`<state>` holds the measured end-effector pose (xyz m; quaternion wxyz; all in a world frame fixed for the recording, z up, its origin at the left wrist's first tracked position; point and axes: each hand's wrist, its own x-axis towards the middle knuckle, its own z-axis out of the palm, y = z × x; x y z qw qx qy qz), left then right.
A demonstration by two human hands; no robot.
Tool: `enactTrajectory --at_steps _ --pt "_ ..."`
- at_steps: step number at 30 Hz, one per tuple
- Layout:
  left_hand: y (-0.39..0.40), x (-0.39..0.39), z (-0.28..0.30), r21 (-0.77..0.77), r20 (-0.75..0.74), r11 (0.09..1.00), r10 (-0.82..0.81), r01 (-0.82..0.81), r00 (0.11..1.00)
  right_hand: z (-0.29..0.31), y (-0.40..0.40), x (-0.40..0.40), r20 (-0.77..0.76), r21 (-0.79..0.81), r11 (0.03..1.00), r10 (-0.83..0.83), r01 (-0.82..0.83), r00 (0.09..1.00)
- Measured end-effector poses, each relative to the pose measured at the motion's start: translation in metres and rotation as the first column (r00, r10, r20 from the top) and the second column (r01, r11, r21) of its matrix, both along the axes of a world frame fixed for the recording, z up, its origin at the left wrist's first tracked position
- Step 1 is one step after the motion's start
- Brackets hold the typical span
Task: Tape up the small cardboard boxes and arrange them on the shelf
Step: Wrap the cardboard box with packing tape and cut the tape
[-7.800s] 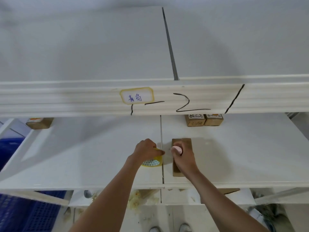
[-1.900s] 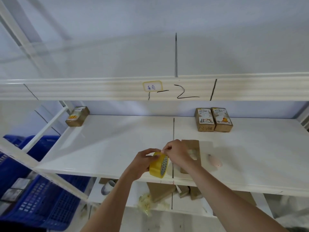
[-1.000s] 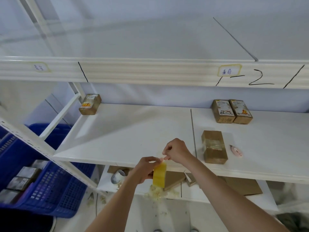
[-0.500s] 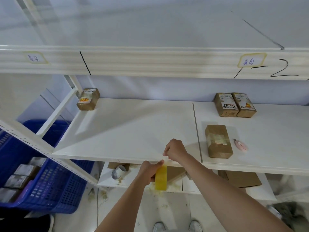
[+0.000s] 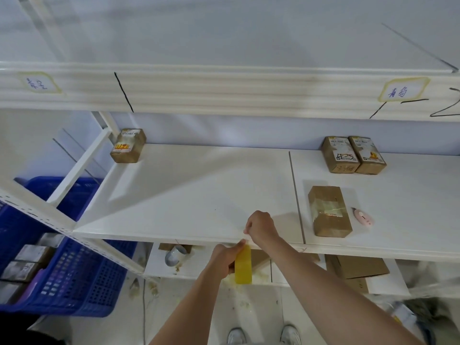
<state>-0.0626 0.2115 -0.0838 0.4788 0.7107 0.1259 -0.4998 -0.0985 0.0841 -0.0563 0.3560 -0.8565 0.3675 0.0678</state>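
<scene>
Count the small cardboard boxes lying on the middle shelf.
4: one box back left, labelled pair back right, taped box near the front by the pink cutter.

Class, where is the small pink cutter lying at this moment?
In the head view the pink cutter lies on the right part of the middle shelf, just right of the taped box and nearer than the two labelled boxes.

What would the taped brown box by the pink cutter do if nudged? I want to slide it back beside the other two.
The taped box lies flat on a broad face, so it should slide rather than tip. The shelf looks smooth, so probably little drag. It looks stiff; its weight can't be judged.
</scene>
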Motion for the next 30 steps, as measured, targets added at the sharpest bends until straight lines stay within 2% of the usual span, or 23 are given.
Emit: enactTrajectory --at_steps 10,14,20,22,25,28,30 --pt "-0.001 0.001 0.007 0.062 0.003 0.997 -0.053 0.053 0.999 0.001 -0.005 0.003 -0.035 -0.192 0.981 -0.009 0.002 0.999" --pt "-0.001 0.0 0.006 0.159 0.034 0.981 -0.119 0.112 0.992 -0.001 -0.02 0.0 -0.029 -0.133 0.991 -0.023 0.019 0.999" --pt "0.007 0.01 0.008 0.224 0.146 0.953 -0.241 0.205 0.96 -0.005 -0.023 -0.001 0.036 -0.08 0.997 -0.002 0.005 0.999" --pt "0.013 0.018 0.012 0.319 0.187 0.903 -0.356 0.286 0.915 -0.007 -0.024 -0.004 0.055 -0.076 0.997 0.002 0.002 0.998" --pt "0.015 0.03 0.02 0.461 0.304 0.804 -0.541 0.376 0.784 -0.005 -0.03 -0.01 0.069 -0.073 0.997 -0.002 0.007 0.998" --pt "0.003 0.036 0.036 0.548 0.422 0.751 -0.629 0.369 0.653 0.002 -0.036 -0.016 0.07 -0.088 0.996 -0.012 0.018 0.997" --pt "-0.012 0.035 0.045 0.535 0.479 0.765 -0.624 0.359 0.617 0.01 -0.041 -0.018 0.088 -0.101 0.994 -0.026 0.035 0.996"
